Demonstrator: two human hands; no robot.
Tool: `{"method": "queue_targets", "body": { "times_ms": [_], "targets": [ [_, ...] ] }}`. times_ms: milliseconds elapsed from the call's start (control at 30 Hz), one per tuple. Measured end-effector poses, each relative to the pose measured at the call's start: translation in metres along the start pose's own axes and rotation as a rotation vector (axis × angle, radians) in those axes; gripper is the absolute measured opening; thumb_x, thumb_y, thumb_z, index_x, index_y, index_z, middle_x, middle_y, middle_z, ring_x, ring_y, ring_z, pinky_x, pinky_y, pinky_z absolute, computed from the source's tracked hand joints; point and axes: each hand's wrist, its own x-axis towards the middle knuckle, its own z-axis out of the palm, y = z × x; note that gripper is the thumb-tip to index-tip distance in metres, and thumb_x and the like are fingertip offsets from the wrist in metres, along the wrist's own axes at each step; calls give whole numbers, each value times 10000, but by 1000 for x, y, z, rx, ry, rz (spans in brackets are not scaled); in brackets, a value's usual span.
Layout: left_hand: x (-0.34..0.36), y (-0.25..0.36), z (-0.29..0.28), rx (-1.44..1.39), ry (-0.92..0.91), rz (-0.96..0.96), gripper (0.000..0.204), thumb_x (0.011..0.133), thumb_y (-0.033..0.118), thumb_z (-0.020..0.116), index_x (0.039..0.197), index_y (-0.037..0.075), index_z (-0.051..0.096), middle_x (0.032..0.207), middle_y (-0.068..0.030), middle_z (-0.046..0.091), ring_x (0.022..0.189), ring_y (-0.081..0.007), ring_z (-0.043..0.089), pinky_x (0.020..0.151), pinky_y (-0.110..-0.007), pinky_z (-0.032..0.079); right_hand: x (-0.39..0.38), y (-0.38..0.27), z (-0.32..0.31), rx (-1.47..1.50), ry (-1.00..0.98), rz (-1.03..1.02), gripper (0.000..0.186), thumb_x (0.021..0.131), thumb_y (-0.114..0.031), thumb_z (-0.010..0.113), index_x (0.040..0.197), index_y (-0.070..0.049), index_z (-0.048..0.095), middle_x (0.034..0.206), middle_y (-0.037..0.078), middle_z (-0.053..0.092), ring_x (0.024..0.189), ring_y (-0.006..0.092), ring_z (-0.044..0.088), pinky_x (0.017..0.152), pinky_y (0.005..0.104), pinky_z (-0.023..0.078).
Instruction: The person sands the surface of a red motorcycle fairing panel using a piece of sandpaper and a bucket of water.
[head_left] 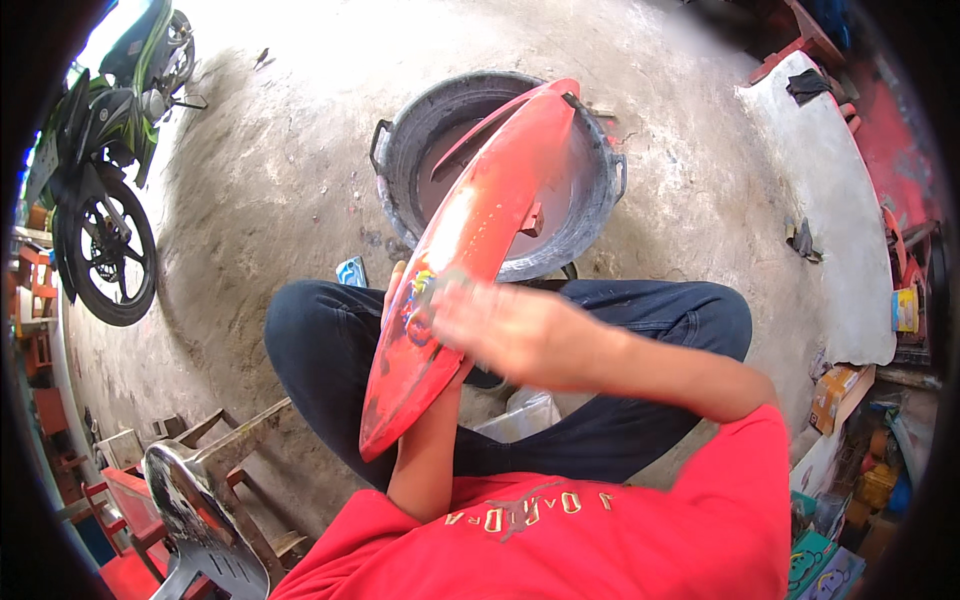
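Note:
A long red plastic body panel (520,150) with a colourful decal lies slantwise from my lap over a dark round basin (400,190) of murky water. My left hand (396,276) holds the panel from underneath, mostly hidden by it, with fingertips showing at its left edge. Across the decal area is my right hand (480,325), smeared by motion; whether something small is under its fingers I cannot make out. A small blue object (350,271) lies on the floor beside my left knee.
A motorcycle (105,200) stands at the upper left. A worn metal chair (200,500) is near me at lower left. Along the right are a pale board (820,200), dark cloths (805,85), a cardboard box (840,395) and assorted parts.

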Motion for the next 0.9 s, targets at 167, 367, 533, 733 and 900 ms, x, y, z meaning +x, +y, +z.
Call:
{"method": "queue_targets", "body": {
  "times_ms": [167, 367, 533, 733, 900],
  "targets": [
    [-4, -20, 16, 381, 351, 287, 536, 1101, 485, 429, 1387, 71, 612, 1414, -135, 647, 1323, -307, 595, 1065, -493, 532, -9, 56, -1, -56, 100, 262, 384, 926, -134, 601, 1262, 45, 656, 1232, 237, 713, 1195, 348, 695, 1076, 446, 538],
    [-2, -12, 19, 26, 52, -9, 581, 1102, 490, 423, 1417, 28, 579, 1445, -173, 620, 1311, -333, 604, 1109, -519, 502, -5, 34, -3, -47, 116, 127, 392, 923, -132, 587, 1261, 53, 654, 1258, 225, 707, 1201, 326, 697, 1066, 421, 545],
    [6, -2, 13, 19, 53, -23, 571, 1083, 470, 438, 1400, 24, 600, 1319, -217, 689, 1127, -344, 713, 1033, -527, 559, -1, -6, 2, -11, 46, -9, 412, 932, -113, 587, 1312, 35, 643, 1334, 215, 685, 1261, 319, 677, 1066, 435, 550],
    [-5, -7, 16, 183, 299, 119, 530, 1083, 465, 438, 1401, 79, 613, 1340, -169, 689, 1134, -340, 707, 1010, -530, 574, -8, 31, 1, -39, 26, 191, 405, 941, -103, 574, 1316, 38, 631, 1344, 232, 672, 1252, 332, 673, 1080, 438, 537],
    [-1, -15, 36, 25, 184, 5, 550, 1086, 474, 432, 1397, 59, 617, 1356, -191, 679, 1164, -344, 693, 1028, -538, 553, -8, 34, -3, -53, 54, 190, 401, 940, -126, 583, 1304, 28, 647, 1310, 202, 700, 1260, 287, 679, 1090, 426, 539]
  ]
}}
